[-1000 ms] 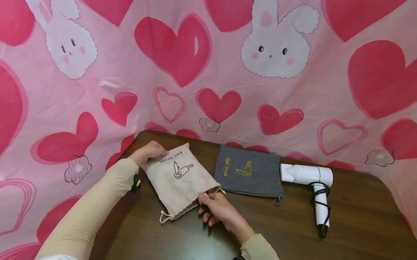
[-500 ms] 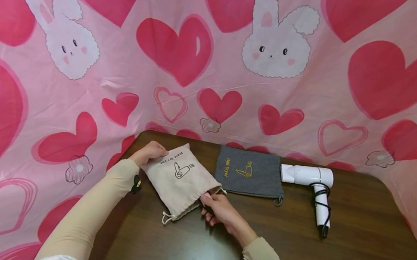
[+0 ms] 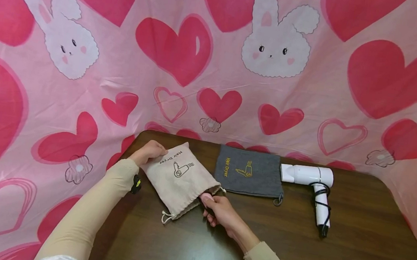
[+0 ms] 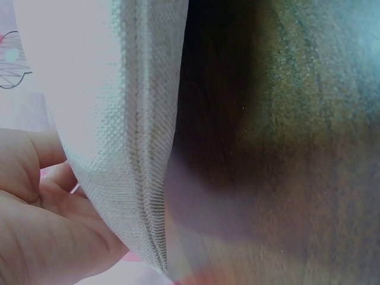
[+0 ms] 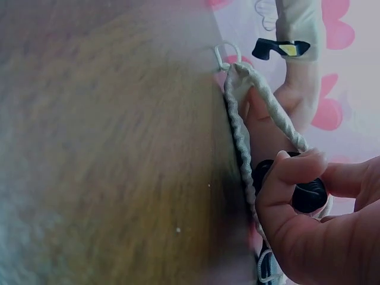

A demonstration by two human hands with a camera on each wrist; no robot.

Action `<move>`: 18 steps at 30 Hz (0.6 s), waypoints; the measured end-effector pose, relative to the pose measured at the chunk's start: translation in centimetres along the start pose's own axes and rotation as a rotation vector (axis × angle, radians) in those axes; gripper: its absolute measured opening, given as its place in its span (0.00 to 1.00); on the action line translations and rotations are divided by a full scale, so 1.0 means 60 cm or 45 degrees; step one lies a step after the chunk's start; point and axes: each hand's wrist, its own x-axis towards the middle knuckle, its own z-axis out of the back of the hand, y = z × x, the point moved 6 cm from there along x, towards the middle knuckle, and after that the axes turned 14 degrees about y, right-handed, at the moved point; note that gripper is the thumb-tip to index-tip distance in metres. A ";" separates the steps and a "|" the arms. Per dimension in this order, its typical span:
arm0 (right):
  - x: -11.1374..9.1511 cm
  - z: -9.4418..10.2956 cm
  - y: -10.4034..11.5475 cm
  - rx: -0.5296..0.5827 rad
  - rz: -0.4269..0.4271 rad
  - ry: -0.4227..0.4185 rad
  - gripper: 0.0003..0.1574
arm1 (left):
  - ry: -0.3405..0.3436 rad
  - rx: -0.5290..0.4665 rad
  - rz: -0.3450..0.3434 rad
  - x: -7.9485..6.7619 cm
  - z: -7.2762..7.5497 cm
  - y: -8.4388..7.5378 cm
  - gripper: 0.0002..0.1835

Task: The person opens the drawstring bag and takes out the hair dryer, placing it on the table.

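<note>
A beige drawstring bag (image 3: 183, 177) printed "Hair Dryer" lies on the table, its mouth toward the lower right. My left hand (image 3: 149, 152) grips the bag's closed end at the upper left; the left wrist view shows its fingers beside the woven cloth (image 4: 127, 119). At the bag's mouth, my right hand (image 3: 223, 213) holds a pink handle (image 3: 206, 197) whose other end is hidden inside the bag. A coiled black cord (image 5: 310, 195) shows between the right fingers in the right wrist view, beside the bag's gathered rim (image 5: 276, 113).
Behind the right hand lies a flat grey drawstring bag (image 3: 252, 183) with a yellow hair dryer print. To its right is a white hair dryer (image 3: 306, 175), black cord wound round its handle. A pink heart-and-rabbit curtain (image 3: 223, 71) surrounds the dark wooden table (image 3: 277, 234).
My right hand has shifted slightly right, away from the bag's mouth, and more of the pink handle shows. The left hand and the bag stay nearly in place.
</note>
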 end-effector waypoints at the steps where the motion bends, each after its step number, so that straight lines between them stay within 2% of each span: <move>1: -0.001 0.000 0.000 0.003 0.001 -0.002 0.22 | -0.003 0.002 0.004 0.000 0.001 0.001 0.16; 12: -0.007 -0.001 0.002 0.024 0.006 -0.024 0.19 | -0.021 0.006 -0.010 -0.001 0.003 0.000 0.11; 18: -0.013 -0.001 0.004 0.034 0.015 -0.023 0.18 | -0.022 0.006 -0.043 -0.006 0.003 -0.003 0.13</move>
